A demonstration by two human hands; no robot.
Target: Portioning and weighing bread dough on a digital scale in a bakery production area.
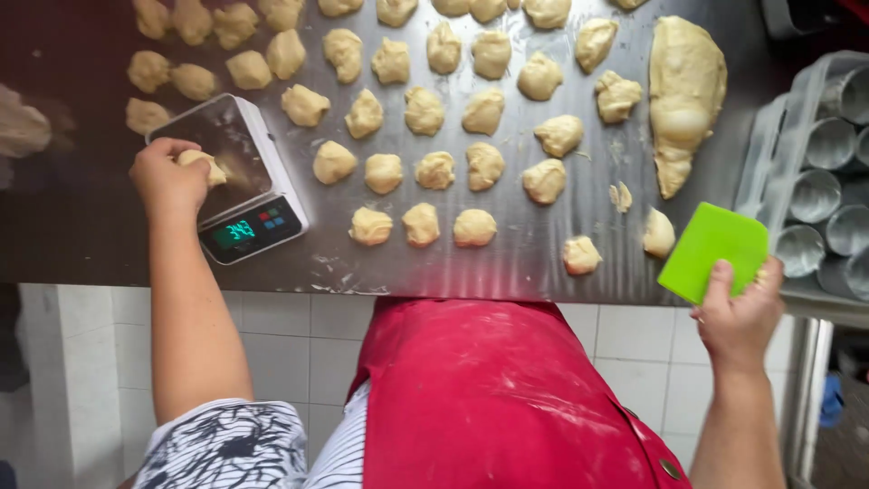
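At left of frame, a small pale dough piece (206, 166) is grasped by the fingers of the left hand (168, 181) on the steel platform of a white digital kitchen scale (237, 172) with a lit green display. At lower right, a flat lime-green plastic scraper (714, 250) is clenched in the right hand (740, 312). Rows of portioned dough lumps (436, 169) and a large uncut dough mass (685, 95) are seen across the stainless steel table (507, 263)

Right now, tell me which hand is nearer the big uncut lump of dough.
Right. The right hand, holding the green scraper, sits just below the big dough lump at the table's right end. The left hand is far across, at the scale with a small dough piece.
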